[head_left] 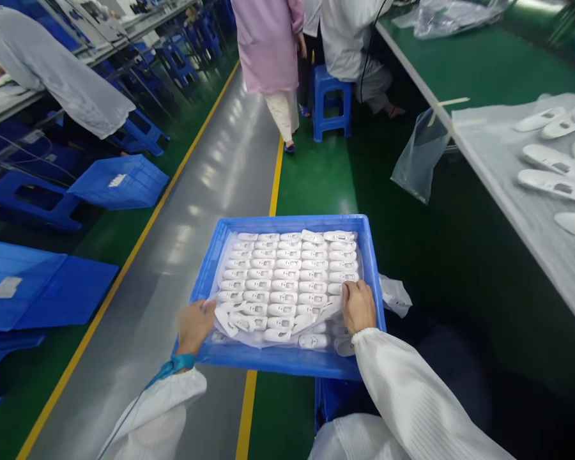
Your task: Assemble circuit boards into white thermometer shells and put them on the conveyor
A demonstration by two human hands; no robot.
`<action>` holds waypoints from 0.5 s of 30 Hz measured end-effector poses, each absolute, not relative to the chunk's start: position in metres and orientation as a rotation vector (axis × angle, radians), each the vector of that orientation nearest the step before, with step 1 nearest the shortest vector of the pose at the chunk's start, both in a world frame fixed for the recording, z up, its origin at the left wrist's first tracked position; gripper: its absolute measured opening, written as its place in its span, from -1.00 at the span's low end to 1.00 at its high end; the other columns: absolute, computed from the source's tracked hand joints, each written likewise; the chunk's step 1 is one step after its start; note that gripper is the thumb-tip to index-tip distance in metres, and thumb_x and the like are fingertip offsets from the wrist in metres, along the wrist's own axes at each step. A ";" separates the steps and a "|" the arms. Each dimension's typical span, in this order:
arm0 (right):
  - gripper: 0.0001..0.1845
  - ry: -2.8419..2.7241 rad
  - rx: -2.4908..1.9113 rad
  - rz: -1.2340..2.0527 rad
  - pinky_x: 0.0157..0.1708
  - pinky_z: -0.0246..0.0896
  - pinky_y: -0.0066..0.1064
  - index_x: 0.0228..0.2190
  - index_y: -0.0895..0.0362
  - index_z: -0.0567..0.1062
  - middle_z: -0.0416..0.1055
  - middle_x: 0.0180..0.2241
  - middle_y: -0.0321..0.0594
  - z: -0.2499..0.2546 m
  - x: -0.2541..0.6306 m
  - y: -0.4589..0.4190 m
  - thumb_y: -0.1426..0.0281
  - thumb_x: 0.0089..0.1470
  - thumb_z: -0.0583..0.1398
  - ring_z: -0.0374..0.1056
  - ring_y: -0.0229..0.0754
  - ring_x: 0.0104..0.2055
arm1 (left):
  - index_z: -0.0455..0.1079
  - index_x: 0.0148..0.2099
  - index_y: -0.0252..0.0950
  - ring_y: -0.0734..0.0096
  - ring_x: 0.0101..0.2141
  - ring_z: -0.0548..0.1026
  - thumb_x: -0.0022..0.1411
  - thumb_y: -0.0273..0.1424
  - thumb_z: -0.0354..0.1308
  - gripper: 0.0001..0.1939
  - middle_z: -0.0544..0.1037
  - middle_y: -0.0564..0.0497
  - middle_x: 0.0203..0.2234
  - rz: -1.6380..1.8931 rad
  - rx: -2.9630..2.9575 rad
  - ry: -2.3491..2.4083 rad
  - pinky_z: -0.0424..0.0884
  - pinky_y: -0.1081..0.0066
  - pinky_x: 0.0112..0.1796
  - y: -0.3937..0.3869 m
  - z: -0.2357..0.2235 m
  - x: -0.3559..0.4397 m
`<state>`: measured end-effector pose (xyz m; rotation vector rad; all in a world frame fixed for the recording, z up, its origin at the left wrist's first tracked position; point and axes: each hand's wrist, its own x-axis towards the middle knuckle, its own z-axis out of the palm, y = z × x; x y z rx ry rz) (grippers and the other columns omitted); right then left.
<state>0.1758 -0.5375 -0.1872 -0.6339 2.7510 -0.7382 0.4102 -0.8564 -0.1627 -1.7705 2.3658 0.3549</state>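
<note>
A blue plastic crate (287,365) is in front of me, filled with rows of white elongated plastic casings (286,275). A thin translucent white sheet (226,255) lies under the upper layer, and more casings show below its lifted near edge. My left hand (196,327), slightly blurred, is at the crate's left rim with its fingers closed on the sheet's edge. Inside the right wall, my right hand (359,308) has curled fingers gripping the sheet's right side. Several casings near the front lie tilted and out of line.
To the right, a workbench (508,70) carries loose white casings (553,182); a clear bag (421,156) hangs from its edge. Blue bins (119,182) and stools stand at left. People (268,48) are ahead by the grey walkway (206,166). A blue stool (333,102) is beyond the crate.
</note>
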 end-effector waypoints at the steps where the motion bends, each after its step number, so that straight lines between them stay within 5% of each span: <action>1: -0.61 2.780 -0.650 -0.714 -0.08 0.15 -0.19 -0.20 0.22 0.52 0.36 -0.21 0.00 -0.190 0.169 -0.544 0.37 0.32 -0.07 0.24 0.00 -0.11 | 0.44 -0.10 -0.42 0.04 0.08 0.39 0.31 -0.30 0.08 -0.71 0.50 -0.21 -0.01 0.360 -1.732 2.441 0.33 0.13 0.04 -0.857 -0.167 0.403; 4: -0.69 2.823 -0.687 -0.660 -0.11 0.17 -0.22 -0.22 0.23 0.50 0.34 -0.18 -0.02 -0.198 0.150 -0.560 0.43 0.30 -0.03 0.22 -0.02 -0.07 | 0.42 -0.08 -0.40 0.15 0.16 0.32 0.30 -0.38 0.14 -0.79 0.39 -0.16 0.11 0.404 -1.649 2.611 0.28 0.06 0.12 -0.858 -0.178 0.384; 7: -0.77 2.802 -0.676 -0.654 -0.11 0.22 -0.27 -0.13 0.19 0.46 0.35 -0.16 -0.11 -0.202 0.137 -0.571 0.48 0.26 0.05 0.27 -0.13 -0.11 | 0.41 -0.03 -0.37 0.22 0.04 0.42 0.32 -0.36 0.13 -0.77 0.45 -0.12 0.03 0.421 -1.701 2.641 0.39 0.09 0.03 -0.860 -0.185 0.374; 11: -0.64 2.777 -0.562 -0.703 -0.14 0.21 -0.30 0.01 0.19 0.39 0.26 -0.02 -0.01 -0.207 0.122 -0.588 0.54 0.24 -0.03 0.32 -0.18 -0.22 | 0.39 -0.02 -0.37 0.35 -0.20 0.52 0.35 -0.27 0.11 -0.72 0.51 -0.07 -0.17 0.369 -1.830 2.584 0.50 0.23 -0.16 -0.868 -0.192 0.364; 15: -0.53 2.783 -0.444 -0.683 -0.27 0.21 -0.32 0.14 0.08 0.25 0.09 0.16 0.03 -0.211 0.101 -0.605 0.47 0.23 -0.09 0.36 -0.18 -0.29 | 0.37 0.03 -0.34 0.34 -0.17 0.51 0.35 -0.25 0.10 -0.69 0.49 -0.09 -0.11 0.298 -1.871 2.583 0.50 0.22 -0.15 -0.885 -0.199 0.346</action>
